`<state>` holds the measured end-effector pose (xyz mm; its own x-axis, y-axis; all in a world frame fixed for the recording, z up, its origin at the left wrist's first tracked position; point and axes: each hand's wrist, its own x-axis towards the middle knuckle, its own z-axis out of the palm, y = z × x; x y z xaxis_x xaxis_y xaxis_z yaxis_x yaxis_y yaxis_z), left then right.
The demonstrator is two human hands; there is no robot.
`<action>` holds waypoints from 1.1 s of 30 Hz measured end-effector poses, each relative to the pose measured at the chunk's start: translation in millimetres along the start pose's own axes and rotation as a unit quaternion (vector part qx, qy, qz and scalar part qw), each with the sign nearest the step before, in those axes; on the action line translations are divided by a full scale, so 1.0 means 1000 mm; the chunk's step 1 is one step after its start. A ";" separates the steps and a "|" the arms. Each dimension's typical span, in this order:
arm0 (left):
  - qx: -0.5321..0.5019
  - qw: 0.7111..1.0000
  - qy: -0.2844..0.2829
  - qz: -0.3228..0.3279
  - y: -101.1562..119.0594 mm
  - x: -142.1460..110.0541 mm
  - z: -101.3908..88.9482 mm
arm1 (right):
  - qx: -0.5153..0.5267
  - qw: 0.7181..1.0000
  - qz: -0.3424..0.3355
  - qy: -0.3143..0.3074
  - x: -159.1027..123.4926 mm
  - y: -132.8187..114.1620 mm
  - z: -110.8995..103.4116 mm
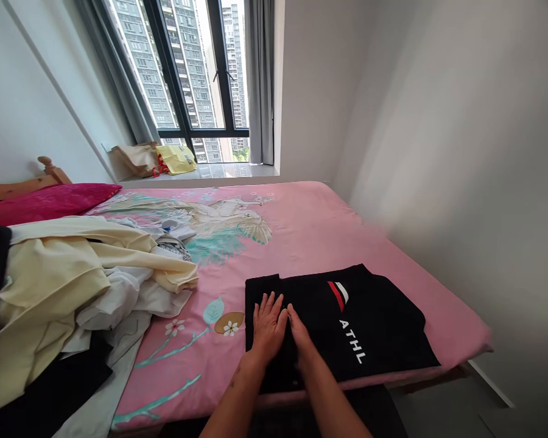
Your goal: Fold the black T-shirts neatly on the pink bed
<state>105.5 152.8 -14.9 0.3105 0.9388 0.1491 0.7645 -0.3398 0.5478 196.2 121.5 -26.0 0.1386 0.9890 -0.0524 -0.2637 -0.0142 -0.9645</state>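
Note:
A black garment [374,322] with white letters "ATHL" and a red and white stripe mark lies folded flat near the front edge of the pink bed sheet [301,237]. My left hand [268,327] rests flat on the garment's left part, fingers stretched out and slightly apart. My right hand [301,333] lies right beside it, also pressed flat on the black fabric, fingers extended toward the left hand. Neither hand holds anything.
A heap of cream, white and black clothes [73,292] covers the bed's left side. A magenta pillow [50,201] lies by the wooden headboard. Paper bags, brown and yellow [176,158], stand on the window sill. A grey wall runs along the bed's right.

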 end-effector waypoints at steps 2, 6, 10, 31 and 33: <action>0.014 1.000 -0.015 0.013 -0.002 -0.003 0.000 | -0.036 0.999 0.035 0.003 0.000 -0.012 -0.017; 0.053 0.997 -0.024 0.041 -0.003 -0.009 0.006 | -0.161 0.987 -0.001 0.025 0.003 -0.042 -0.024; 0.105 0.991 0.023 0.080 -0.006 -0.015 0.022 | -0.449 0.880 -0.121 -0.099 0.018 -0.058 0.016; 0.155 0.979 0.059 0.115 -0.013 -0.012 0.039 | -0.579 0.786 -0.109 -0.186 0.069 -0.017 0.047; 0.152 0.981 0.055 0.106 -0.015 -0.013 0.044 | -0.564 0.806 -0.122 -0.132 0.049 -0.016 0.039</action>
<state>115.0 143.7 -61.5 0.4305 0.8398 0.3307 0.8280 -0.5133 0.2256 170.1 175.5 -3.3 -0.1922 0.9775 0.0868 0.7966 0.2070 -0.5679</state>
